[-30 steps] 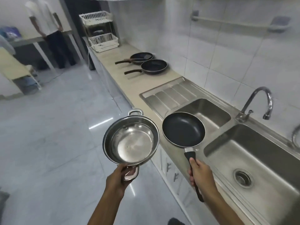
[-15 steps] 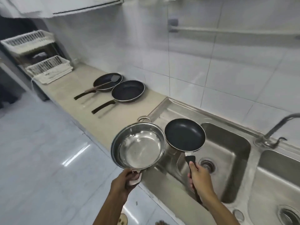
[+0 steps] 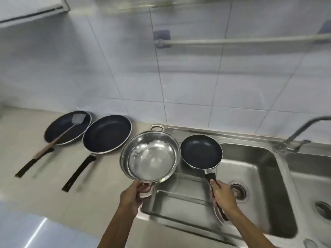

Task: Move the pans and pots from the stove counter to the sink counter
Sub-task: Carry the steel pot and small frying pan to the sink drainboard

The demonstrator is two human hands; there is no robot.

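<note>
My left hand (image 3: 133, 195) grips the near handle of a shiny steel pot (image 3: 150, 157), held above the sink's drainboard (image 3: 179, 197). My right hand (image 3: 223, 194) holds the black handle of a small black frying pan (image 3: 201, 151), which hovers over the left edge of the sink basin (image 3: 259, 185). Two larger black pans rest on the beige counter (image 3: 35, 185) to the left: one (image 3: 107, 133) right beside the pot, the other (image 3: 67, 127) further left with a spatula (image 3: 59, 137) lying in it.
A tiled wall (image 3: 179, 77) with a towel rail (image 3: 241, 41) rises behind the counter. A faucet (image 3: 297, 135) stands at the right between the two basins. A second basin (image 3: 318, 194) is at the far right. The floor (image 3: 35, 231) shows at lower left.
The view has swung to face the counter squarely. Both hands have carried the pot and the small pan forward, over the drainboard and basin, closer to the two resting pans.
</note>
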